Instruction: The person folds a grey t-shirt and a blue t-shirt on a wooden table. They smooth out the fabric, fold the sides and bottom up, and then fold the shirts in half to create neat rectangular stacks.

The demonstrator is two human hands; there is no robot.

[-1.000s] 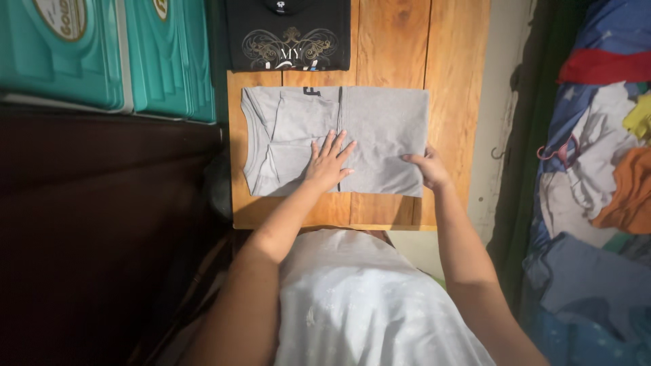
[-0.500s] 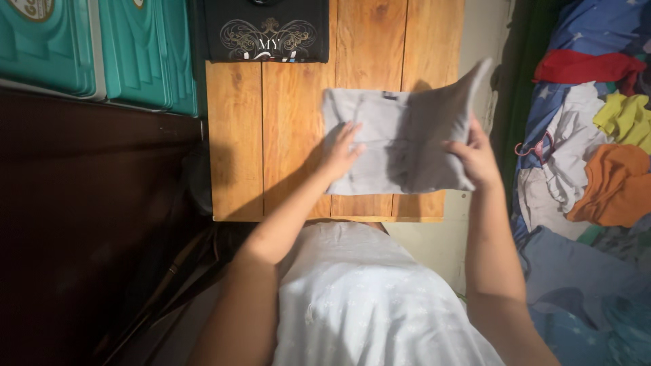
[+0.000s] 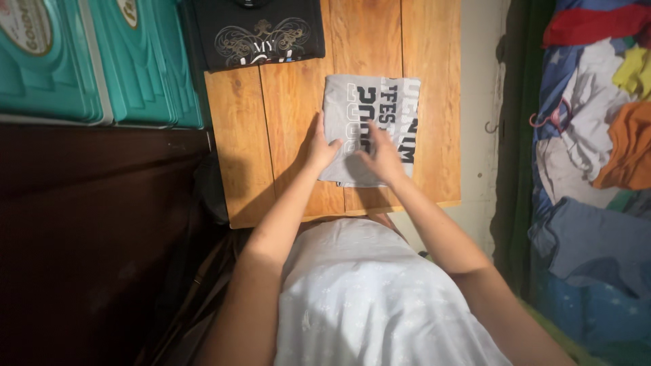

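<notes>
**Grey shirt now a compact packet, print side up**

A second ago the grey cotton T-shirt [image 3: 371, 125] lay spread wide across the wooden plank desk [image 3: 271, 129], plain side up, my left hand flat on its middle and my right hand pinching its right edge. Half a second ago I had that right side lifted off the boards. Now the shirt is a narrow rectangle lying flat, with bold dark and white lettering showing on top, so the fold appears to be closed and what remains looks like smoothing.

My left hand [image 3: 320, 146] rests open at the packet's left edge, fingers spread against the cloth and gripping nothing. My right hand [image 3: 381, 157] lies palm down on the lower middle of the shirt, also open, pressing and not clutching. The packet sits near the middle of the desk, toward its right half, with its near edge close to the front edge.

Beyond it, at the far edge, a folded black T-shirt with a pale ornamental print [image 3: 258, 34] lies apart from the grey one. Teal plastic boxes [image 3: 102, 61] stand to the left. On the right, past a pale wall, a heap of loose clothes [image 3: 597, 135] in orange, yellow, red and blue is piled up.
</notes>
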